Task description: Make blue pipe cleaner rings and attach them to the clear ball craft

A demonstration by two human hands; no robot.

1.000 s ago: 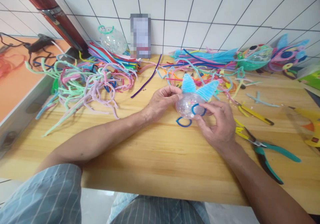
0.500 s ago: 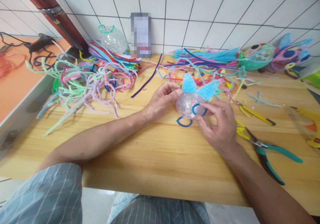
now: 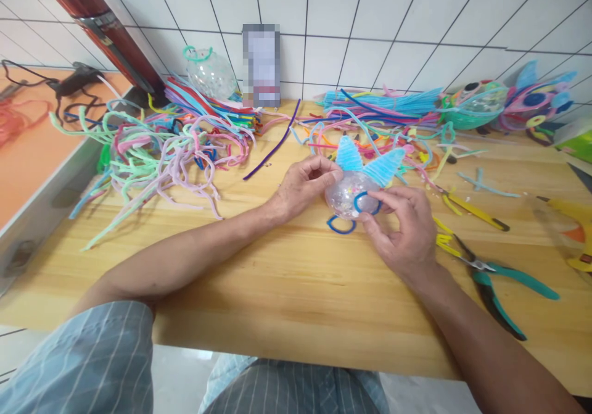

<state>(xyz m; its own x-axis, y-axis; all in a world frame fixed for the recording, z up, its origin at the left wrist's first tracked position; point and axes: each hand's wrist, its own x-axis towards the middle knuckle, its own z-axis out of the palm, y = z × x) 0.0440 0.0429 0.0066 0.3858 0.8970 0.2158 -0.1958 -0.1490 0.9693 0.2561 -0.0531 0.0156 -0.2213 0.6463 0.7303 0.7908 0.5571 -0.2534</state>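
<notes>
A clear ball (image 3: 345, 195) with confetti inside and two light-blue pointed ears (image 3: 383, 167) on top is at the middle of the wooden table. My left hand (image 3: 305, 182) pinches the ball's upper left edge. Between the thumb and fingers of my right hand (image 3: 404, 226), a blue ring (image 3: 357, 202) is held against the ball's right front. A second blue ring (image 3: 341, 225) lies on the table just below the ball.
Pliers (image 3: 483, 266) and a yellow-handled tool (image 3: 481, 211) lie at the right. Tangled pipe cleaners (image 3: 152, 161) cover the left. Bundles, a phone (image 3: 263, 65), finished balls (image 3: 478, 102) and a red flask (image 3: 106, 34) line the back.
My left hand has shifted slightly right along the ball's upper edge. My right hand and the blue ring in it have moved very slightly left.
</notes>
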